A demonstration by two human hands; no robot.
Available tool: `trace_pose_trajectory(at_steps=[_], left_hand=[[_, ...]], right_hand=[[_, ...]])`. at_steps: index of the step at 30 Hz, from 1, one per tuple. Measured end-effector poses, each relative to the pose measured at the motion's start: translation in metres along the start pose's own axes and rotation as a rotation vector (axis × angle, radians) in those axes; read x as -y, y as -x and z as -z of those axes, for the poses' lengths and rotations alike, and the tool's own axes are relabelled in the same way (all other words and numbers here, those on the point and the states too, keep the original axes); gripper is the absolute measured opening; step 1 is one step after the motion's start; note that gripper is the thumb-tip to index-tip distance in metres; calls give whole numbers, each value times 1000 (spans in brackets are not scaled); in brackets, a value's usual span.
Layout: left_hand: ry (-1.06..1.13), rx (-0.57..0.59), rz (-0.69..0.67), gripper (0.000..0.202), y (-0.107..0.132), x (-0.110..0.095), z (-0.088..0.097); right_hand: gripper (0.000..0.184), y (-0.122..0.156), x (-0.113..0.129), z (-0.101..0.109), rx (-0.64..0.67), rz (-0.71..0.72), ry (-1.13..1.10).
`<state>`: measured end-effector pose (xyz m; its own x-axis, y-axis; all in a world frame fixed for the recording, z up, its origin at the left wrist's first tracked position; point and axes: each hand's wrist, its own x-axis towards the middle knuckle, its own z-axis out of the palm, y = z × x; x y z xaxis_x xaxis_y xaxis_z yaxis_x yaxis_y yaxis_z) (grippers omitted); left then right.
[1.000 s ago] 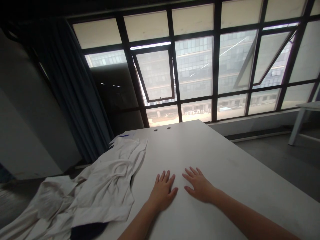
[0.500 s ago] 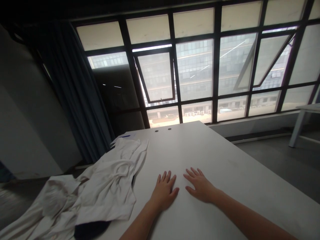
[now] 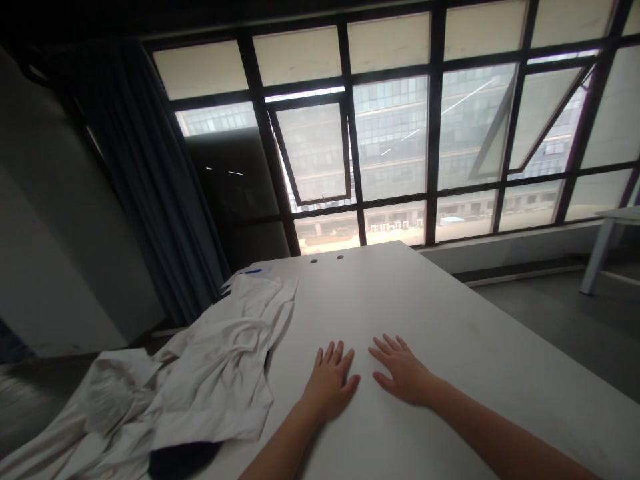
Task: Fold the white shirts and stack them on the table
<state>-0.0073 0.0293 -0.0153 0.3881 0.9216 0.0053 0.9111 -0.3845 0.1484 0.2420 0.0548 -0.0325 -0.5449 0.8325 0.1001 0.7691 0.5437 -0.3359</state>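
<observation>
My left hand (image 3: 329, 383) lies flat on the white table (image 3: 440, 320), palm down, fingers spread and holding nothing. My right hand (image 3: 401, 372) rests flat beside it, a short gap between the two, fingers stretched out and empty. A heap of crumpled white garments (image 3: 210, 373) lies on the table's left side, its near edge a little left of my left hand. A dark cloth (image 3: 181, 459) pokes out from under the heap at the bottom.
A paper with a blue mark (image 3: 253, 271) lies at the far left corner of the table. Two small holes (image 3: 326, 258) sit near the far edge. Large windows (image 3: 390, 133) and a dark curtain (image 3: 155, 180) stand behind. Another table's leg (image 3: 595, 257) shows at the right.
Both hands stay flat on the table. Only the view has shifted very slightly.
</observation>
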Motion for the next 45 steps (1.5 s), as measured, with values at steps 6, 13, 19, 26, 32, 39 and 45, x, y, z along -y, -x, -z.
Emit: trace_pose_trajectory(at_steps=[6,13,19,26,32,39,45], left_hand=[[1,-18,-8,65,-1,1,-2],[-10,-9,-10,65,-1,1,-3],[-7,29,-8,67,-5,4,-5],[95,311,-50,78,10,13,41],[166,214,133,71,37,67,116],[-279,-396,759,70,51,192,104],[-131,-377,857,58,65,229,71]], right_hand=[[66,1,1,2,2,-2,-7],[66,1,1,2,3,-2,-9],[66,0,0,0,-3,4,-7],[66,1,-3,0,-10,14,-12],[66,0,-5,-3,-15,19,-24],[64,1,-3,-2,-30,25,-22],[64,1,-2,-2,-25,26,-20]])
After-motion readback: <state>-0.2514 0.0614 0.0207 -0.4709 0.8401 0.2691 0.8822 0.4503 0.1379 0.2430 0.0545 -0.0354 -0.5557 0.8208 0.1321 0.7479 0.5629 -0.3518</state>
